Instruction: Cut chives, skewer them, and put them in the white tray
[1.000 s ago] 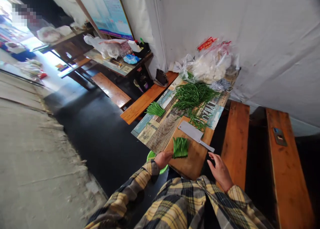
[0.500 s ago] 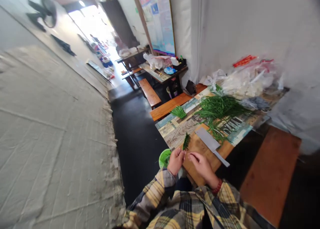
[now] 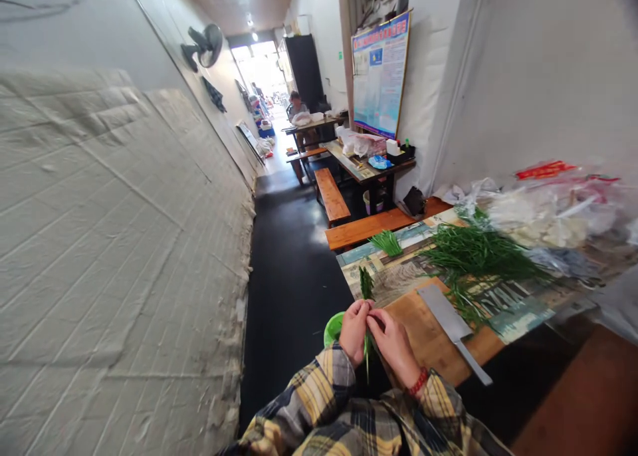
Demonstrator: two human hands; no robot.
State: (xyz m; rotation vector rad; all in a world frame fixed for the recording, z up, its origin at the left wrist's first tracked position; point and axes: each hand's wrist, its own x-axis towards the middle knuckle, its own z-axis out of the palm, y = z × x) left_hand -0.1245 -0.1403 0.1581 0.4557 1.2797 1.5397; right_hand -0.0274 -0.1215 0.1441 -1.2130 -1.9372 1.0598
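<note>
A small bunch of green chives (image 3: pixel 366 283) stands upright in my left hand (image 3: pixel 353 332), whose fingers are closed around it. My right hand (image 3: pixel 393 343) meets the left at the bunch, thumb and fingers pinched on the chives. Thin stalks hang down between the two hands. To the right, a cleaver (image 3: pixel 445 312) lies flat on a wooden cutting board (image 3: pixel 406 313), its handle past the near edge. A large loose heap of chives (image 3: pixel 478 251) spreads over the table beyond, and a small neat bundle (image 3: pixel 387 242) lies at its far left.
A green basin (image 3: pixel 333 328) is below my left hand, beside the table edge. Plastic bags (image 3: pixel 558 207) are piled at the table's wall end. A wooden bench (image 3: pixel 389 218) runs along the far side. Farther off, a person (image 3: pixel 296 107) sits at another table.
My view has swung left and up. Both hands have moved from over the board to its left edge, the chives with them, and my right fingers now touch the bunch.
</note>
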